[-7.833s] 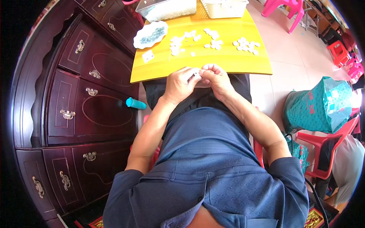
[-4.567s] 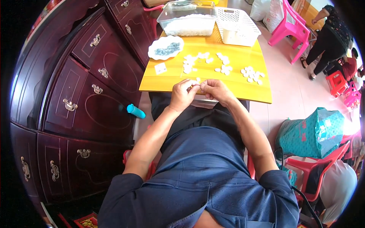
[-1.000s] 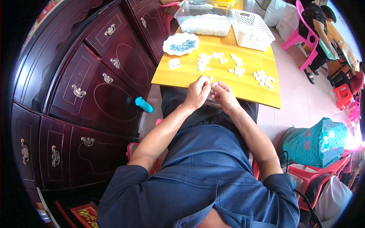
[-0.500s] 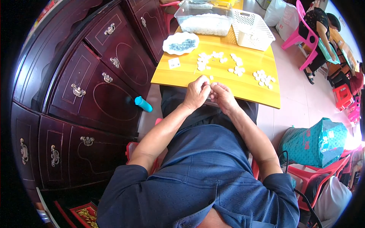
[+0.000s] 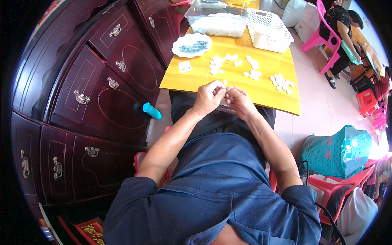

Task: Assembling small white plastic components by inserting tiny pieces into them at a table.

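Note:
At the near edge of the yellow table point(image 5: 179, 81), my left hand point(image 5: 209, 98) and my right hand point(image 5: 241, 102) meet fingertip to fingertip. Both are closed in a pinch, and whatever lies between the fingers is too small or hidden to name. Just beyond them sits a single small white round piece point(image 5: 225, 82). Farther up the table are loose groups of similar white pieces: one at the left point(image 5: 216, 64), one in the middle point(image 5: 254, 68) and one at the right point(image 5: 281, 83). A scalloped white dish point(image 5: 192, 45) holds a heap of small dark bluish bits.
A clear plastic bin point(image 5: 216, 20) of white pieces and a white perforated basket point(image 5: 269, 32) stand at the table's far end. Dark wooden drawers point(image 5: 114, 77) line the left, with a turquoise cylinder point(image 5: 152, 111) beside them. A teal bag point(image 5: 337, 153) rests at right; another person point(image 5: 341, 28) sits beyond.
The whole view has shifted slightly. My hands stay together at the table edge, with the fingers and right wrist turned a little; the groups of white pieces look the same.

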